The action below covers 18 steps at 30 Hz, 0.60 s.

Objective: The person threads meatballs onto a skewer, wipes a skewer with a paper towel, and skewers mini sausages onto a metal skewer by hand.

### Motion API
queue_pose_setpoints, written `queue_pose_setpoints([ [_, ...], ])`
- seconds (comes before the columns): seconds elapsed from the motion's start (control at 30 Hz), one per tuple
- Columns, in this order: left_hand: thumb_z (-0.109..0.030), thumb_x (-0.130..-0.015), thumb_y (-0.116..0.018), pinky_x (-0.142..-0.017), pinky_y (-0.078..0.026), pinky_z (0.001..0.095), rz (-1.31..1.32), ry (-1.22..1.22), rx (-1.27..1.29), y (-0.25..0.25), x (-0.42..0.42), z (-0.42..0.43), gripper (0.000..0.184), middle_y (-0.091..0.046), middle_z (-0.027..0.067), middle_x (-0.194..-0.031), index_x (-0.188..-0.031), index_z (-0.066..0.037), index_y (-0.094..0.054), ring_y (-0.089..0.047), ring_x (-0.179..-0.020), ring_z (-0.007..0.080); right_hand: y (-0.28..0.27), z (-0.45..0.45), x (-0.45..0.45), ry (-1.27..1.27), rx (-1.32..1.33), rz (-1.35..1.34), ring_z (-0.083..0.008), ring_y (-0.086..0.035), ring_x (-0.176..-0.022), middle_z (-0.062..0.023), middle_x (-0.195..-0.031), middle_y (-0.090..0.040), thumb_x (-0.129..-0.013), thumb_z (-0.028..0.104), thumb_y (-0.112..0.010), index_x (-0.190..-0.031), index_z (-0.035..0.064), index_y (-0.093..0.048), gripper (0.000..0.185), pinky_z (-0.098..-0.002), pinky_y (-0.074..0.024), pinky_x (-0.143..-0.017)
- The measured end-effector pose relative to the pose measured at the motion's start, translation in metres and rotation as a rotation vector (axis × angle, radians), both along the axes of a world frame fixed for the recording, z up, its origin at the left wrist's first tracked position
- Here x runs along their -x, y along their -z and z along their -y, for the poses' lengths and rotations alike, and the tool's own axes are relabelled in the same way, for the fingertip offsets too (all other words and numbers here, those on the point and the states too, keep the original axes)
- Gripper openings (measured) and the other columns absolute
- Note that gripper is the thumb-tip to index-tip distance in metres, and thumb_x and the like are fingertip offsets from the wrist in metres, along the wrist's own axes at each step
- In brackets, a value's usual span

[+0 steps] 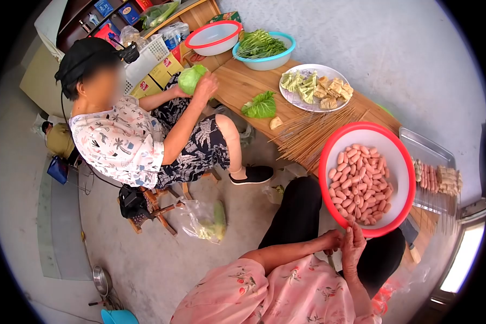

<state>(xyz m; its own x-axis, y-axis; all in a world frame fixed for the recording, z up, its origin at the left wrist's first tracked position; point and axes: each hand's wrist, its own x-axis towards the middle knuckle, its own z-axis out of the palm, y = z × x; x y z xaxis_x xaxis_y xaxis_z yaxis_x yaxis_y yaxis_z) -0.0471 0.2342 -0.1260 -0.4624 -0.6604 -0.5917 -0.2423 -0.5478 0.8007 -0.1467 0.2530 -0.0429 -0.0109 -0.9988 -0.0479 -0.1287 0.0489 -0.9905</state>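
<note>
A red-rimmed white basin (410, 183) holds many small pink sausages (362, 183). Just below its near rim, over my dark-clad lap, my two hands are close together. My right hand (353, 245) pinches a thin stick (354, 216) that rises over the basin's rim in front of the sausages. My left hand (332, 241) is closed beside it; what its fingers hold is too small to make out. Long wooden skewers (313, 135) lie spread on the wooden table (235, 81), left of the basin.
A metal tray (424, 141) with filled skewers (437, 178) and a knife (410, 240) are at right. Beyond stand a plate (302, 105) of food, greens in a blue basin (291, 46) and another basin (213, 38). A seated person (119, 124) at left holds a cabbage (191, 80).
</note>
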Motion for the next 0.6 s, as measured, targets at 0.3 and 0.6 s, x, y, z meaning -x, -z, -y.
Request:
queue_pose_setpoints([
  [0.3, -0.022, -0.082, -0.055, -0.040, -0.050, 0.0292, 0.024, 0.008, 0.004, 0.000, 0.001, 0.000, 0.020, -0.057, 0.0085, -0.065, -0.080, -0.004, -0.061, -0.059, -0.046, 0.0181, 0.003, 0.000, 0.002, -0.016, 0.004, 0.007, -0.0013, -0.041, -0.052, 0.0056, -0.065, -0.051, -0.093, 0.016, -0.054, -0.110, 0.0014, -0.060, 0.023, -0.0171, -0.0329, -0.046],
  [0.6, -0.023, -0.081, -0.054, -0.040, -0.049, 0.0287, 0.009, 0.037, 0.027, -0.004, -0.002, 0.002, 0.020, -0.058, 0.0096, -0.067, -0.085, -0.004, -0.062, -0.060, -0.048, 0.0193, -0.002, 0.000, 0.000, -0.002, -0.013, 0.001, -0.0018, -0.042, -0.054, 0.0045, -0.064, -0.051, -0.092, 0.012, -0.053, -0.109, 0.0008, -0.061, 0.021, -0.0172, -0.0348, -0.048],
])
